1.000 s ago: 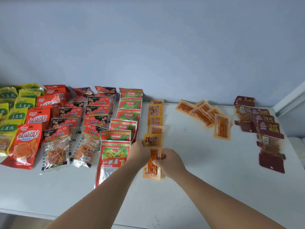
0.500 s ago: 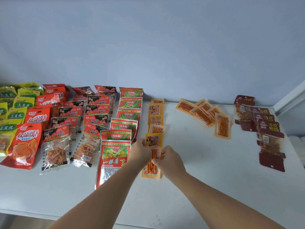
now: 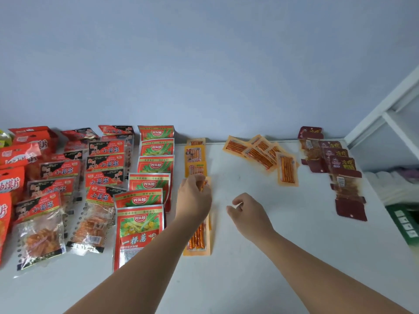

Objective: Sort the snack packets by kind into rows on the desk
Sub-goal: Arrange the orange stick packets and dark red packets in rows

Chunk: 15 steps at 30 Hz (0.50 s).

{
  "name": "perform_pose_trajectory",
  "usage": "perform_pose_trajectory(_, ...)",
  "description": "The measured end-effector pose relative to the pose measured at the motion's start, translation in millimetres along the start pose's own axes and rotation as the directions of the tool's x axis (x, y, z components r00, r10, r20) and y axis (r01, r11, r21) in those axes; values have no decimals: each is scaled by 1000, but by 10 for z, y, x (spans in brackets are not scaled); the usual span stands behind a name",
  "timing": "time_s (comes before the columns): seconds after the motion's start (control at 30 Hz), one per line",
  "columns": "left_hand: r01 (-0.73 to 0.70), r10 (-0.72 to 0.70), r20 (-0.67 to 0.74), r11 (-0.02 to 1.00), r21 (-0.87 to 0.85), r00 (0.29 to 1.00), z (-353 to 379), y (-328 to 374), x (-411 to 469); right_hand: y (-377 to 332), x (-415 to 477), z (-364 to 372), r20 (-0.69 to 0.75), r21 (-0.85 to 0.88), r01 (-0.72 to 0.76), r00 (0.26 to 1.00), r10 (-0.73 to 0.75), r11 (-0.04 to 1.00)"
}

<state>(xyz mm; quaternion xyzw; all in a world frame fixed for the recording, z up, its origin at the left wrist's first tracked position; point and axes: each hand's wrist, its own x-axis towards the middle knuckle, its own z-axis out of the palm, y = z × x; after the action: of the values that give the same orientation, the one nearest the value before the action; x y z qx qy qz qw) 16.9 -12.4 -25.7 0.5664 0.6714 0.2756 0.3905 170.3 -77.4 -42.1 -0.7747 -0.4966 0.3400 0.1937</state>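
Snack packets lie in rows on the white desk (image 3: 260,257). A row of orange stick-snack packets (image 3: 195,152) runs from the wall toward me. My left hand (image 3: 192,198) rests on the upper part of the nearest orange packet (image 3: 198,239), fingers touching its top. My right hand (image 3: 247,211) hovers to the right of that packet, fingers curled loosely, holding nothing. To the left stand a row of red and green packets (image 3: 140,232) and rows of red and black packets (image 3: 104,164). A loose pile of orange stick packets (image 3: 260,152) lies at the back right.
Dark red packets (image 3: 342,175) run in a line at the far right. Red packets (image 3: 13,184) fill the far left edge. A white frame (image 3: 385,114) and a green object (image 3: 405,223) sit beyond the desk's right edge. The blue wall (image 3: 204,64) backs the desk.
My right hand let go of the nearest orange packet and moved off to the right. My left hand stays on the packet's upper part. The view shifted right.
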Motion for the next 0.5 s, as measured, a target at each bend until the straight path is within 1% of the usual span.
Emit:
perform_pose_trajectory(0.07,14,-14,33,1000,-19,999,116,89,82,114,82,-168,-26,-27,-18,1000,17,999)
perform_pose_trajectory(0.13,43,-42,64,999,-9,997,249,193,195,222,188,-348,-61,-82,-8,998,3,997)
perform_pose_trajectory(0.3,113,-128,109,984,136,986,562,448,614,383,634,-781,-166,-247,130,971,-174,960)
perform_pose_trajectory(0.4,159,-184,104,964,214,977,719,560,832,389,969,-951,-189,-396,216,932,-310,892)
perform_pose_trajectory(0.5,164,-201,93,938,305,975,839,635,1004,352,1276,-1032,-155,-536,260,905,-396,804)
